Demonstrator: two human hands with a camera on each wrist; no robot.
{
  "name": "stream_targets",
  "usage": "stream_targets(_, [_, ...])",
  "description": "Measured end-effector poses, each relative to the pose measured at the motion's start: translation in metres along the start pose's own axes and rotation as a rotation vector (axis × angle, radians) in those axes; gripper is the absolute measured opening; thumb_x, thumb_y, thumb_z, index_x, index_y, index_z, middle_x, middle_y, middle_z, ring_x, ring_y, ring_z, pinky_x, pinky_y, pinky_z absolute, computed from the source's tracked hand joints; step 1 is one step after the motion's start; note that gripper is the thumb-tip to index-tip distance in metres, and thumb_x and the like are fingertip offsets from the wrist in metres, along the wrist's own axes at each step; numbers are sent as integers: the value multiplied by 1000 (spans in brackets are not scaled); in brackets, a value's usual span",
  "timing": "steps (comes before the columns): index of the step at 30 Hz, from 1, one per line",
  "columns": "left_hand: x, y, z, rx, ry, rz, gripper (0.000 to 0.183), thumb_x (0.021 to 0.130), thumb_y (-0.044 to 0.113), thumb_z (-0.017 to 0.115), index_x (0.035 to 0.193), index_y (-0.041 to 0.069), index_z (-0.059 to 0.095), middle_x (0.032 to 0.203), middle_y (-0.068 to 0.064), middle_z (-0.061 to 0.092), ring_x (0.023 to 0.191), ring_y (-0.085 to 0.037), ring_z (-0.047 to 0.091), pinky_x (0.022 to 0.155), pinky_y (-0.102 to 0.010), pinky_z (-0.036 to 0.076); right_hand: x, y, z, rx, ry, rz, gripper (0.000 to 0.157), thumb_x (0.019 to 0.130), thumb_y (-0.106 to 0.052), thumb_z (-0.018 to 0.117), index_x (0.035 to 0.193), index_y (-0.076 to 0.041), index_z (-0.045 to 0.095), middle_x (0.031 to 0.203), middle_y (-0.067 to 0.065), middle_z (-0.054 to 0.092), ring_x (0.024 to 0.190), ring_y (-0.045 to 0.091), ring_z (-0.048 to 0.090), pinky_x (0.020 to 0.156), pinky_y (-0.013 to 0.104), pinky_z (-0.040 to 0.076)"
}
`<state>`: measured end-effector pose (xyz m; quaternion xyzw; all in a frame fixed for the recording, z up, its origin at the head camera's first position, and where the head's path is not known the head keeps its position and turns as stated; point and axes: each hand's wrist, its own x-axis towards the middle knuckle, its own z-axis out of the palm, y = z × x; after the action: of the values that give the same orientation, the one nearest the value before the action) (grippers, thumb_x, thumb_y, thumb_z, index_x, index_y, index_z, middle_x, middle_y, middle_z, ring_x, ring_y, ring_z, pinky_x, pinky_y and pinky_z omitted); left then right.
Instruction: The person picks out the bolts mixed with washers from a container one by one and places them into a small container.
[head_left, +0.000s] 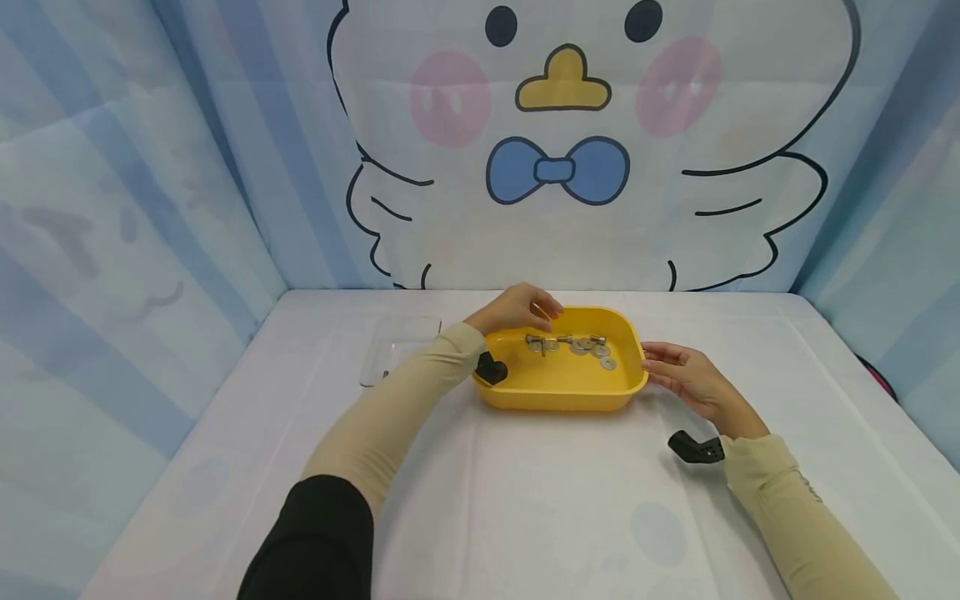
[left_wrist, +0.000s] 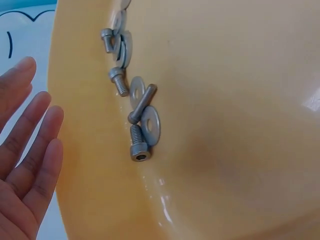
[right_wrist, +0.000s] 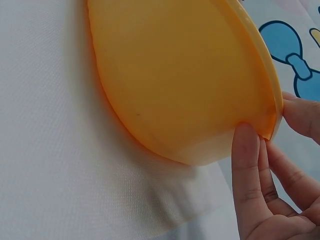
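Note:
A yellow tray (head_left: pixel 558 396) sits on the white-covered table. Several metal socket-head screws (left_wrist: pixel 140 150) and flat washers (left_wrist: pixel 151 126) lie in it, gathered along the far side. My left hand (head_left: pixel 519 307) is over the tray's far left rim, its fingers loosely bent and holding nothing; the left wrist view shows the fingers apart from the hardware. At the tray's right end, my right hand (head_left: pixel 686 379) holds the rim. In the right wrist view its fingers (right_wrist: pixel 246 155) press the outer wall under the lip, with the thumb at the rim's edge.
A clear plastic box (head_left: pixel 397 337) stands left of the tray, partly hidden behind my left forearm. A black wrist camera (head_left: pixel 696 448) juts from my right cuff. Behind the table hangs a cloth backdrop (head_left: pixel 555 242) with a cartoon bird; similar cloth closes both sides.

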<state>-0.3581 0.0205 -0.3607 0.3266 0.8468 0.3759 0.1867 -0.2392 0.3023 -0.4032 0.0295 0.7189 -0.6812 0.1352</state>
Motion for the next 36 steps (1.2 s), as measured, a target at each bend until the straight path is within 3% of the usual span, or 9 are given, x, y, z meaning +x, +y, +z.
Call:
stream_targets(5, [1,-1,4,23,-1,-2,37,85,7,68,120,0,62,120,-14,65,108,-23,63,87,-21,53,-1,-1,0,-8,4,5,64,89,-18,65,140,3,33,98,-16,59,88,-2,61,80,13,53])
stream_targets(15, [2,-2,5,9,-11,-79,35,84,8,69,118,1,63,117,-13,66,106,-22,62,89,-24,52,-1,-2,-1,13,9,14,66,88,-17,66,141,4,32,97,-16,61,87,-2,61,80,14,53])
stream_targets(23, [5,-3,3,77,-46,-69,36,84,9,69,119,2,63,116,-12,67,107,-21,62,89,-23,52,-1,-2,0,30,13,22,66,87,-17,67,140,3,34,97,-15,61,86,-1,62,80,14,53])
stream_targets(30, [10,-10,6,70,-61,-71,36,84,8,69,118,2,64,113,-12,68,104,-21,63,85,-22,53,0,-2,0,6,17,23,71,88,-18,66,143,5,28,97,-16,60,86,-2,62,80,14,53])
stream_targets(36, [12,-15,11,89,-83,-65,35,83,9,71,116,3,65,112,-12,68,104,-21,63,82,-21,53,0,-1,0,7,4,3,64,89,-16,65,140,5,32,97,-14,60,86,-1,61,80,14,53])
